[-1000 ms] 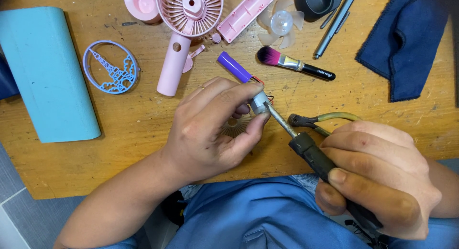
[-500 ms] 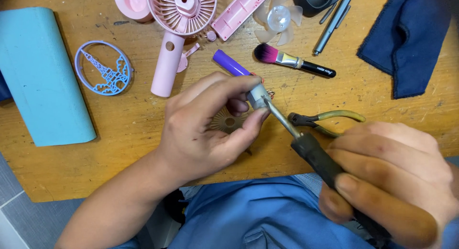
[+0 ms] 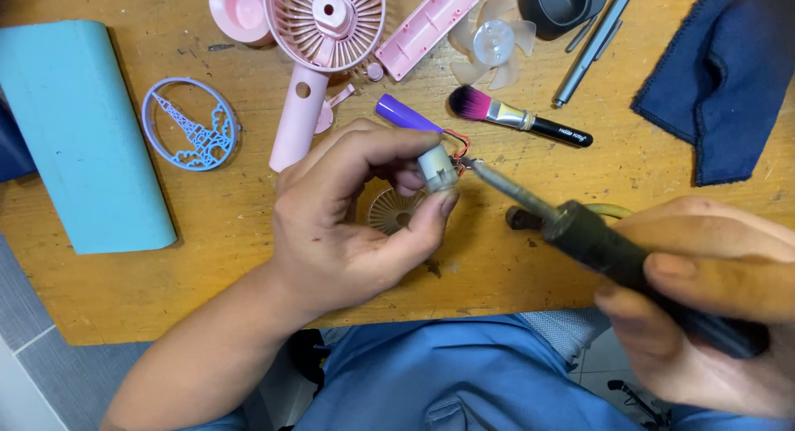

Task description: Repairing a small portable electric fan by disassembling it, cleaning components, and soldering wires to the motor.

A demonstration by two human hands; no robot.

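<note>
My left hand (image 3: 348,224) pinches a small silver motor (image 3: 436,168) between thumb and fingers above the wooden table (image 3: 207,257). Thin red wires run from the motor to a purple battery (image 3: 406,116) lying just behind it. My right hand (image 3: 704,307) grips the black handle of a soldering iron (image 3: 580,228), and its metal tip touches the motor's end where the wires meet. A small round grille (image 3: 389,211) lies on the table under my left fingers.
A pink hand fan body (image 3: 319,42), a pink cover strip (image 3: 426,21) and a clear fan blade (image 3: 493,42) lie at the back. A makeup brush (image 3: 517,116), a grey pen (image 3: 592,46), a dark cloth (image 3: 720,75), a blue tower-shaped ornament (image 3: 192,123) and a light blue case (image 3: 83,133) surround them.
My left hand has turned the motor slightly and the soldering iron tip has stayed against it. My right hand has shifted lower and to the right in view.
</note>
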